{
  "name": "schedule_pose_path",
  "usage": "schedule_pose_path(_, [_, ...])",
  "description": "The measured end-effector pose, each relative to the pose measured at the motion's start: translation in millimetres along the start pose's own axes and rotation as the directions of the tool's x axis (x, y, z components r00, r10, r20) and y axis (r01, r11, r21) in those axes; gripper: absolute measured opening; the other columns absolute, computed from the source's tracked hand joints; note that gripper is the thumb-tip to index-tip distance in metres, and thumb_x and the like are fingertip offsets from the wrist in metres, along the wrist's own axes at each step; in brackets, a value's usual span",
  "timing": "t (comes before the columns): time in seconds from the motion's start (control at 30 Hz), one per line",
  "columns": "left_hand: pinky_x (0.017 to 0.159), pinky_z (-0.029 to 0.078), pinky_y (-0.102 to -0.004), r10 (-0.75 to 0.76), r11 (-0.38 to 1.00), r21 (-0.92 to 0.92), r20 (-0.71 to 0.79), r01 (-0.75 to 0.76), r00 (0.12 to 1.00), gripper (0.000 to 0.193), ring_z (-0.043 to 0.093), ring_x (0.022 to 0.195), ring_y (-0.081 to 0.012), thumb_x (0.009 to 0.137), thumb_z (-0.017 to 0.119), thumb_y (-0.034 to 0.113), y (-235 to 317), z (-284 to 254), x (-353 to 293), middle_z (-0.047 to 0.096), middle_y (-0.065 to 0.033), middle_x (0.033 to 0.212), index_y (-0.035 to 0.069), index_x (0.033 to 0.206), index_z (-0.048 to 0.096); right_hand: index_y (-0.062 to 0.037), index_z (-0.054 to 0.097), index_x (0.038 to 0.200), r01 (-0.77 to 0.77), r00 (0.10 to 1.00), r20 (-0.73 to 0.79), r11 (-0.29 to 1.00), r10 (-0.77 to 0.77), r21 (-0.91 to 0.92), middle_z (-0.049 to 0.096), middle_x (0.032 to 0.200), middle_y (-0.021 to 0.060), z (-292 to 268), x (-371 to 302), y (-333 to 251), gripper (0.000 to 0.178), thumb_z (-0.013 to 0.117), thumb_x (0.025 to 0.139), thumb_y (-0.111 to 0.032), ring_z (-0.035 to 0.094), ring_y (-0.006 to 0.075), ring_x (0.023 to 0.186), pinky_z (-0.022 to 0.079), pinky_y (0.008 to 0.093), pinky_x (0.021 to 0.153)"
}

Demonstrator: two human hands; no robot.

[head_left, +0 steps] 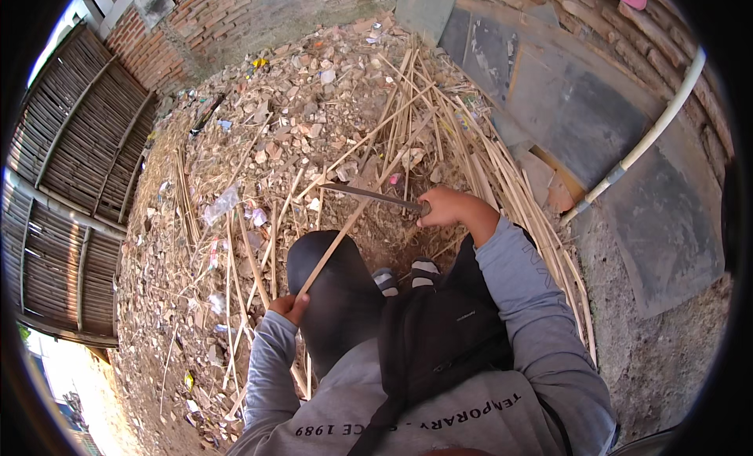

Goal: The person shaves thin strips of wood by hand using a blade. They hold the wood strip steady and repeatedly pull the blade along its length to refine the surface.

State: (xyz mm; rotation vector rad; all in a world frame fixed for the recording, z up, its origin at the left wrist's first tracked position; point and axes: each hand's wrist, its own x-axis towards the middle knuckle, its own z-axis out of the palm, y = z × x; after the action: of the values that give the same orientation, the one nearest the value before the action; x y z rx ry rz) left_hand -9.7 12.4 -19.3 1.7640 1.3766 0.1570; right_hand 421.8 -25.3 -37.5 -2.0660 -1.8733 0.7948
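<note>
My left hand is closed around the lower end of a long, narrow bamboo strip, beside my left knee. From there the strip slants up and away to the right, over the ground in front of me. In my right hand is the handle of a long-bladed knife, its dark blade pointing left. The blade meets or crosses the strip; whether they touch I cannot tell. Between my feet and the knife lies brown soil with thin shavings.
Several bamboo strips are heaped ahead, and more run along my right side. Loose strips lie at left on rubble. A woven bamboo panel stands left, dark sheets and a white pipe right.
</note>
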Motion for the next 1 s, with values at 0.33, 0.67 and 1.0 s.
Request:
schedule_pose_path(0.33, [0.064,0.046,-0.0256,-0.017,1.0,-0.014,-0.001,0.016,1.0,0.042,0.057,0.068,-0.0107,0.088,0.061,0.036,18.8,-1.1,-6.3,0.065,-0.0054,0.074,-0.006,0.091,0.066,-0.0055,0.062,0.107,-0.045,0.996,0.083,0.999,0.045,-0.002,0.064,0.095,0.0173,-5.2,-1.1,-3.0,0.051,0.072,0.068,-0.038,0.061,0.0323,0.093,0.047,0.0409,0.079])
schedule_pose_path(0.67, [0.064,0.046,-0.0248,0.006,0.998,-0.06,-0.007,-0.007,1.0,0.04,0.057,0.068,-0.0098,0.088,0.061,0.035,11.2,1.1,-4.0,0.065,-0.0052,0.074,-0.005,0.091,0.066,-0.0055,0.063,0.104,-0.047,0.997,0.07,0.998,0.044,0.036,0.063,0.091,0.017,-6.5,0.5,2.4,0.047,0.071,0.07,-0.037,0.06,0.0323,0.09,0.046,0.0409,0.076])
schedule_pose_path(1.0, [0.056,0.043,-0.0236,0.019,0.997,-0.08,-0.028,-0.021,0.999,0.039,0.053,0.061,-0.0074,0.087,0.062,0.036,-4.9,3.5,2.0,0.061,-0.0016,0.066,-0.003,0.084,0.067,-0.0049,0.063,0.103,-0.057,0.992,0.116,0.998,0.052,0.035,0.063,0.091,0.0171,-14.0,-2.1,-4.5,0.046,0.071,0.07,-0.037,0.06,0.0322,0.088,0.046,0.0409,0.076])
